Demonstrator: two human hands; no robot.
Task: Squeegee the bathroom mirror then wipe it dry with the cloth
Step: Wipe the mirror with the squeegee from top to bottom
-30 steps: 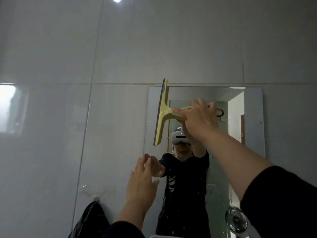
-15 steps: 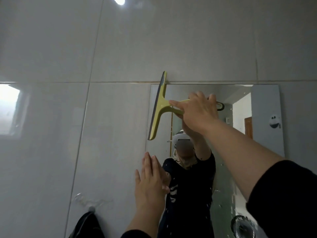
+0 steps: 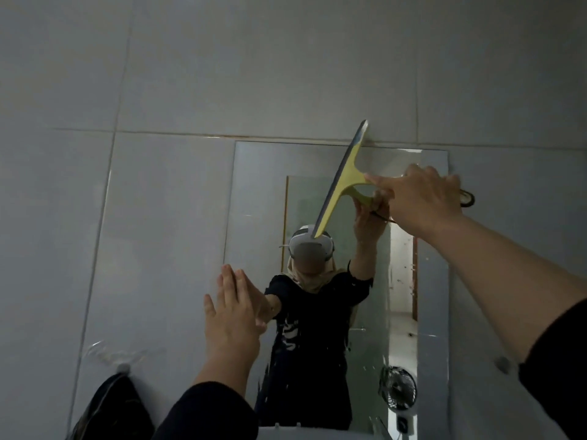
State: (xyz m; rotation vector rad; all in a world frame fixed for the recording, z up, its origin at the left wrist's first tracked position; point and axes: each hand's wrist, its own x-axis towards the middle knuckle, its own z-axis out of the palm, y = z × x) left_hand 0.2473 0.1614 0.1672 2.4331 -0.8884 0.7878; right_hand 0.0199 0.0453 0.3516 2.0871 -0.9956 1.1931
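Note:
A rectangular mirror [image 3: 260, 192] hangs on the grey tiled wall, with water drops on its lower part. My right hand [image 3: 419, 198] grips the handle of a yellow squeegee [image 3: 344, 176]. Its blade stands tilted against the glass near the middle of the mirror's top, with its upper tip over the top edge. My left hand [image 3: 233, 315] is flat with fingers together and thumb out, resting at the mirror's lower left edge and holding nothing. No cloth is in view.
A black bag [image 3: 111, 408] hangs from a clear suction hook [image 3: 122, 366] on the wall at lower left. A white rim [image 3: 286, 431] shows at the bottom edge. The mirror reflects a small black fan [image 3: 397, 387] and a doorway.
My right hand has carried the squeegee from the mirror's left edge to the right along the top, and the blade now leans more. The view has shifted left. My left hand stays at the mirror's lower left.

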